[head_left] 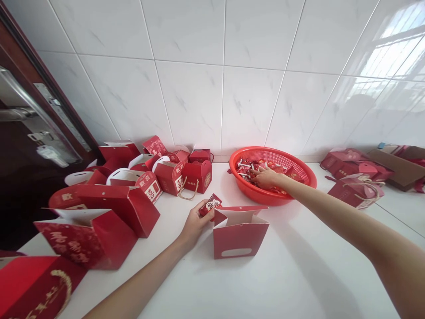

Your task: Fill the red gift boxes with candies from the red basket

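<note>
Thumb and fingers of the left hand (194, 221) pinch a packet (212, 204), closed to its thickness, just beside the box (239, 239), between its 10 and 11 o'clock. At 1 o'clock the right hand (265, 175) reaches into the basket (254, 194), fingers partly curled among more packets (245, 169); whether they have hold of any, I cannot tell.

Everything stands on a white table (265, 283), marked by a seam (396, 216) at 3 o'clock. Behind rises a pale tiled wall (189, 88), with window light reflected between 1 and 2. At 10 o'clock is a dark door (16, 186) with a handle (15, 114) and keys (49, 153).

Bare tabletop lies nearest, around 5 to 7 o'clock. Red boxes (114, 239) crowd 8 to 11, and more boxes (352, 190) lie at 2. Beyond the basket a narrow strip of table meets the wall.

Upright, the box opens upward, its white patch facing 6 and its mouth's long axis running 9 to 3. The packet slants roughly 8 to 2, lettering toward the viewer.
</note>
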Motion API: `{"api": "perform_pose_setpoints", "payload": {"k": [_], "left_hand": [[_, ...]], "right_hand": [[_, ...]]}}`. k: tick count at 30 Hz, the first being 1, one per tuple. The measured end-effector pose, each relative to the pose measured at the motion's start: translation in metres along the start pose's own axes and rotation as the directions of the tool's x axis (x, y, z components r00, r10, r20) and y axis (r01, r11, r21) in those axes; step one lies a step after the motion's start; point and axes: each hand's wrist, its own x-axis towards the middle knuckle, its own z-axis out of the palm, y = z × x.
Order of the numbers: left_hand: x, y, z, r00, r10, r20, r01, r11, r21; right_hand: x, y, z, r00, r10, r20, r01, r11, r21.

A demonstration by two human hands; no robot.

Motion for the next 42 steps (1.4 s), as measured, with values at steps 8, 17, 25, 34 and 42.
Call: {"api": "perform_pose_setpoints", "payload": {"k": [8, 17, 25, 34, 42], "left_hand": [[0.0, -0.001, 0.0, 1.0, 0.002, 0.02, -0.002, 1.0, 0.004], [0.001, -0.004, -0.003, 1.0, 0.0, 0.006, 0.0, 0.999, 0.039], [0.0, -0.002, -0.002, 1.0, 0.0, 0.012, -0.001, 1.0, 0.018], [0.0, -0.001, -0.001, 1.0, 0.009, 0.015, -0.01, 0.999, 0.038], [0.001, -0.004, -0.003, 1.0, -0.006, 0.013, 0.006, 1.0, -0.001]], "right_hand": [[0.003, 0.006, -0.003, 0.986, 0.128, -0.105, -0.105, 0.975, 0.197], [0.0, 0.023, -0.018, 0.851, 0.41, -0.329, -0.109, 0.75, 0.652], [-0.006, 0.026, -0.016, 0.79, 0.48, -0.381, 0.065, 0.552, 0.831], [-0.013, 0.024, -0.025, 0.711, 0.527, -0.465, 0.092, 0.585, 0.806], [-0.002, 0.039, -0.007, 0.774, 0.567, -0.283, -0.247, 0.681, 0.689]]}}
